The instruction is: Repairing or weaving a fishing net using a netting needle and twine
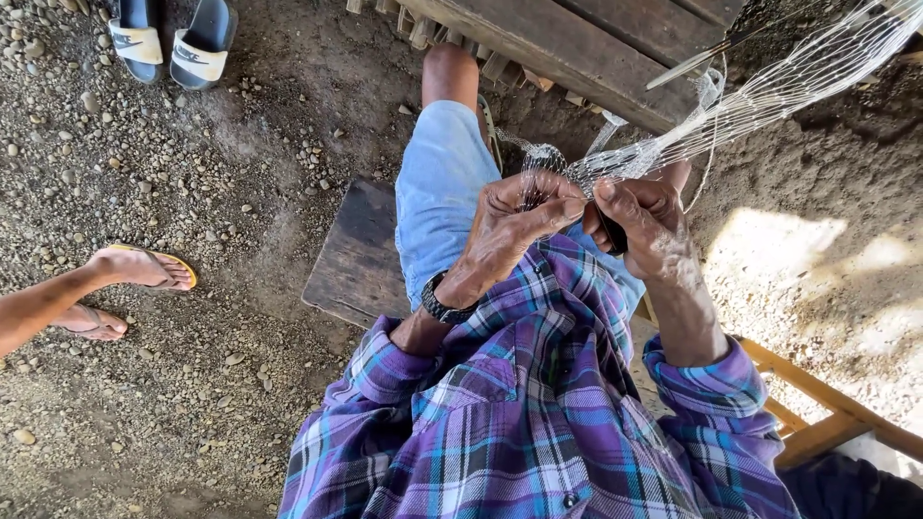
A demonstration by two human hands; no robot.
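A fine white fishing net (pixel 769 91) stretches from the upper right down to my hands. My left hand (pixel 514 226) pinches a bunched, knotted part of the net between thumb and fingers. My right hand (pixel 646 223) grips the net just beside it and holds a small dark tool against the palm. A dark watch (pixel 440 306) sits on my left wrist. I wear a purple and blue plaid shirt (pixel 538 413) and light blue shorts (pixel 440 187), and I sit on a dark wooden bench (pixel 356 255).
Gravelly dirt ground (pixel 192 384) lies all around. Another person's feet in sandals (pixel 125 279) are at the left. A pair of dark slides (pixel 173 38) lies at the top left. Wooden planks (pixel 577 38) stand ahead and an orange wooden frame (pixel 827 408) at the lower right.
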